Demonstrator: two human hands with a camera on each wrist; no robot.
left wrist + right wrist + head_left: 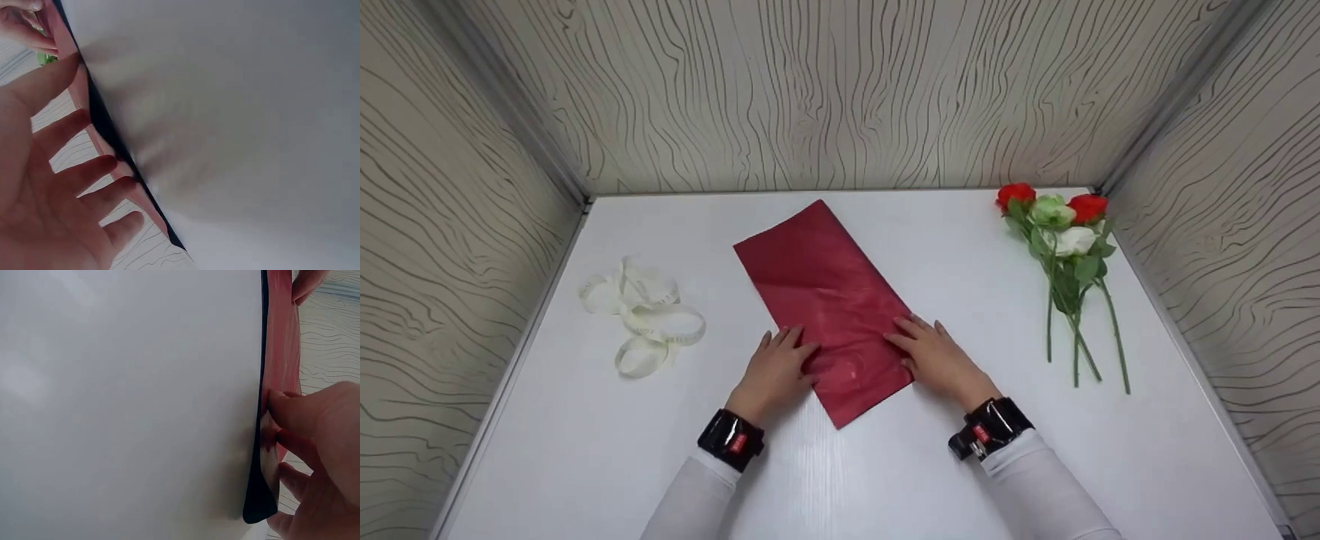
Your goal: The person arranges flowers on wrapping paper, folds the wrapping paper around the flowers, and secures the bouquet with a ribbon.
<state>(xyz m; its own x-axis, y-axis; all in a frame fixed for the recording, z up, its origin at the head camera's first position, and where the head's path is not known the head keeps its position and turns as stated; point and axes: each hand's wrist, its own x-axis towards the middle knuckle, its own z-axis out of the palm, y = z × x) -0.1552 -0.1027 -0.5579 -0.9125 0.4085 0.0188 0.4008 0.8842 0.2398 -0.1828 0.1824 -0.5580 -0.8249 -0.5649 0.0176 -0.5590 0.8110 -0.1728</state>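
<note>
A white tabletop spread beneath the left hand and the right hand, its straight far edge well beyond both. Past that edge rose a back wall, pale beige with dark, wavy wood-grain lines. A left wall in the same pattern stood well out beyond the left hand, and a matching right wall beyond the right. Grey strips lined both far corners. Light left a soft sheen just nearer than the hands.

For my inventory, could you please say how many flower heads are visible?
4, bunched at head view's right: red flower leftmost, second red flower rightmost, green flower between them, white flower below; others may be hidden.
</note>
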